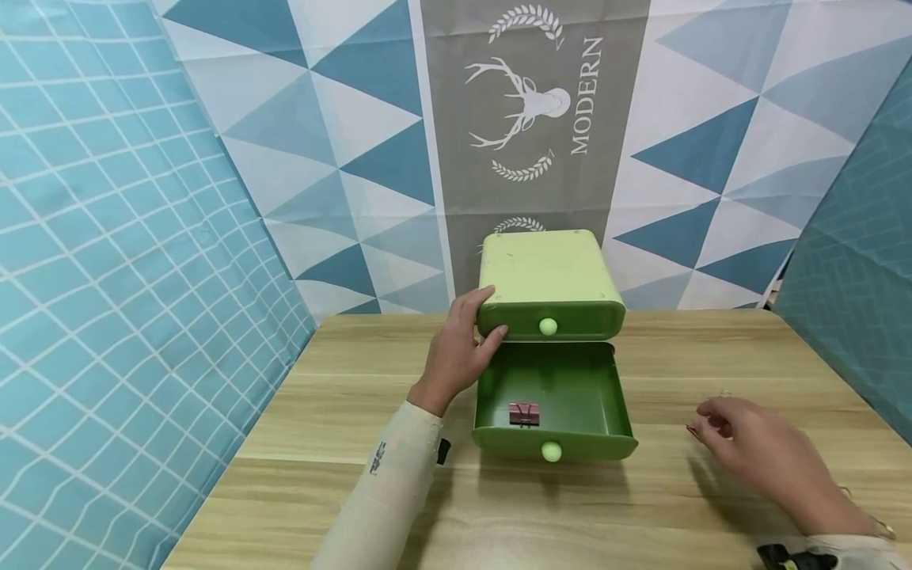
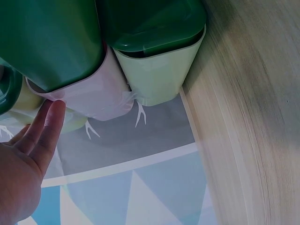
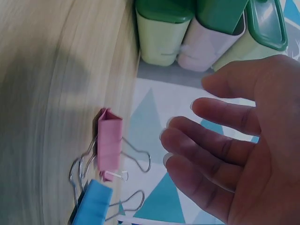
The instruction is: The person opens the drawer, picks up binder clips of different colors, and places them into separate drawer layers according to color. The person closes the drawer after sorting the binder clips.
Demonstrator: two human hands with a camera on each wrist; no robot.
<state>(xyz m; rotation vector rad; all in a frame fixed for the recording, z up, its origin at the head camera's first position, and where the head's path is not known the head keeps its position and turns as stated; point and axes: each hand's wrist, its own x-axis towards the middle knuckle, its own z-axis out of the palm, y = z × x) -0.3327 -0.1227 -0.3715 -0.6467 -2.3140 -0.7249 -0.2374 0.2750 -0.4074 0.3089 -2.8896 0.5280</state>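
Observation:
A small drawer unit with a light green top stands against the back of the table. Its drawer, dark green inside with a round light green knob, is pulled out below the top drawer, and a dark pink binder clip lies in it. My left hand rests on the left side of the unit, thumb against the front edge of the top drawer. To the right, my right hand hovers over the table with loosely bent fingers and nothing in them. Beside it, the right wrist view shows a pink binder clip and a blue binder clip.
A wooden table carries everything. Behind hangs a patterned cloth with a deer print, and a blue checked cloth closes off the left. A smaller pink clip lies between the two larger ones.

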